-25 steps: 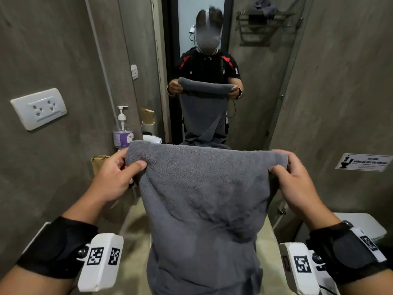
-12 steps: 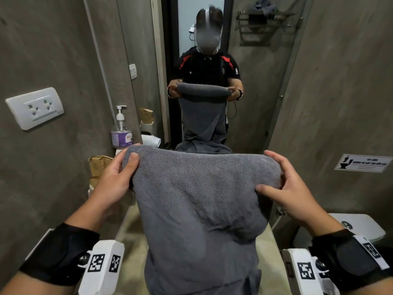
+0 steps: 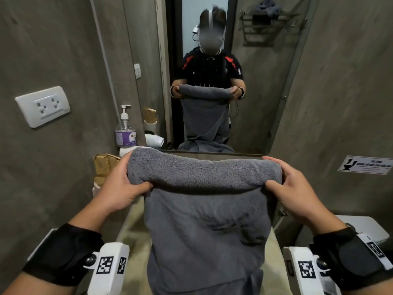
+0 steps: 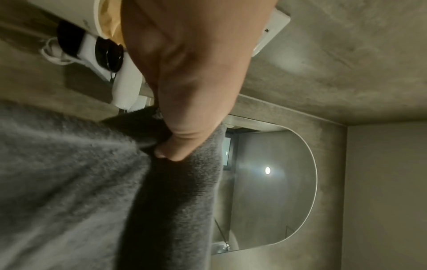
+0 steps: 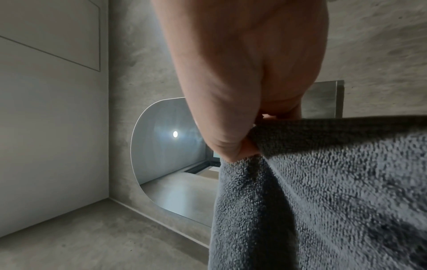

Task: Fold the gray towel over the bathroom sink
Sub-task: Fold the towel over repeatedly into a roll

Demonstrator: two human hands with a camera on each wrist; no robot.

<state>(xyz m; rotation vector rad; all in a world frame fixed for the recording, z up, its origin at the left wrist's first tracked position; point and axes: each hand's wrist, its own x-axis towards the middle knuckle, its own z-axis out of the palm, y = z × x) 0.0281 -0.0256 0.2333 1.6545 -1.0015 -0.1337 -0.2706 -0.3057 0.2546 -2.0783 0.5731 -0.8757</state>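
Here both hands grip the gray towel's rolled top edge; sink apparently beneath.

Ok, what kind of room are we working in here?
Most likely a small bathroom: a large wall mirror over a beige sink counter, a clear pump soap bottle, and a white toilet-use sign.

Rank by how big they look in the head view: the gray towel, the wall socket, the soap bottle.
1. gray towel, by far the largest.
2. wall socket and soap bottle: look alike in size; unsure, since distances differ.
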